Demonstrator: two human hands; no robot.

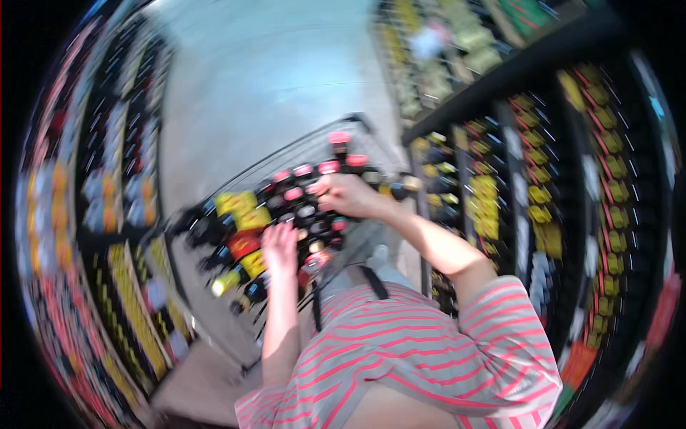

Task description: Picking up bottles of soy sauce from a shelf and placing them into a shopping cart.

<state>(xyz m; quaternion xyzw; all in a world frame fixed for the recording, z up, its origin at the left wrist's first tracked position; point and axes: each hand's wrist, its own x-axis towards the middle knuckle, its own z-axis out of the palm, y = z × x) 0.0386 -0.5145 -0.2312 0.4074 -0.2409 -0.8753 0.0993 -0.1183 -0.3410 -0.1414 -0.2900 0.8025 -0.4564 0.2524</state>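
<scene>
A wire cart (256, 165) packed with dark bottles stands in front of me; several have pink caps (303, 170). My right hand (345, 195) reaches over the bottles from the right, its fingers curled beside the caps. Blur and the hand itself hide whether a bottle top is in its grasp. Over the near left part of the load is my left hand (280, 246), palm down and fingers extended, with nothing visibly held. Yellow packages (244, 209) and a red package (244, 244) lie left of it, among the bottles.
Shelves with rows of yellow-labelled bottles (541, 155) rise close on my right. More stocked shelves (120, 161) line the left side. Pale floor (268, 80) stretches beyond the cart. A brown surface (209, 386) is at the lower left. The whole view is blurred.
</scene>
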